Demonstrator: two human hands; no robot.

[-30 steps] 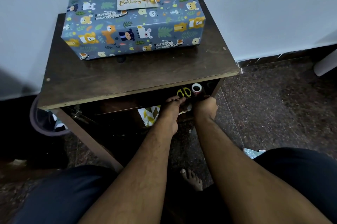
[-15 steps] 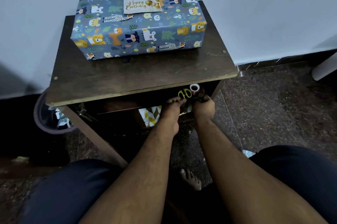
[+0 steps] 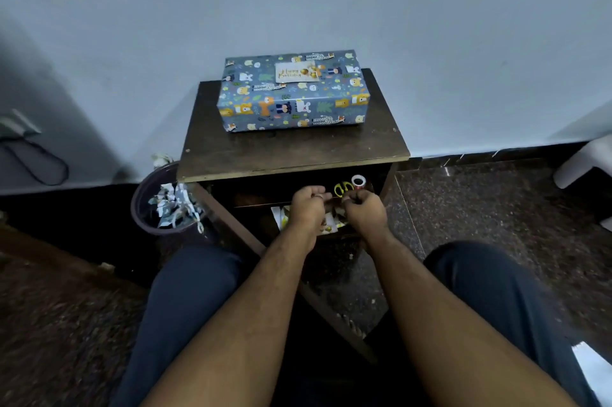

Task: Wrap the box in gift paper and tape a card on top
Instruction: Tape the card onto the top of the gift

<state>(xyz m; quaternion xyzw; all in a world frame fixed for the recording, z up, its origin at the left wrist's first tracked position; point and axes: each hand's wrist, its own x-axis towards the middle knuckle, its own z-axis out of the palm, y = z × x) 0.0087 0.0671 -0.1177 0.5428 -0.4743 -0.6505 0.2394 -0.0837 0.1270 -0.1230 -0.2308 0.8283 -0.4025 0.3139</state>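
The box (image 3: pixel 293 92), wrapped in blue animal-print gift paper, sits at the back of a small dark wooden table (image 3: pixel 291 151). A "Happy Birthday" card (image 3: pixel 297 72) lies flat on top of the box. Under the tabletop, an open shelf holds yellow-handled scissors (image 3: pixel 342 188) and a tape roll (image 3: pixel 358 181). Both hands are at the shelf's front edge. My left hand (image 3: pixel 308 208) is curled into a loose fist with nothing visible in it. My right hand (image 3: pixel 364 211) is curled too, fingertips just below the scissors; whether it pinches anything is unclear.
A dark bin (image 3: pixel 142 204) with gift-paper scraps stands left of the table. Patterned paper (image 3: pixel 281 216) shows below the shelf. A white stool (image 3: pixel 586 161) is at the right, a cable (image 3: pixel 36 161) at the left wall, a white scrap (image 3: pixel 592 370) on the floor.
The view has pulled back and up from the table. Both hands have drawn slightly away from the shelf and their fingers have curled in.
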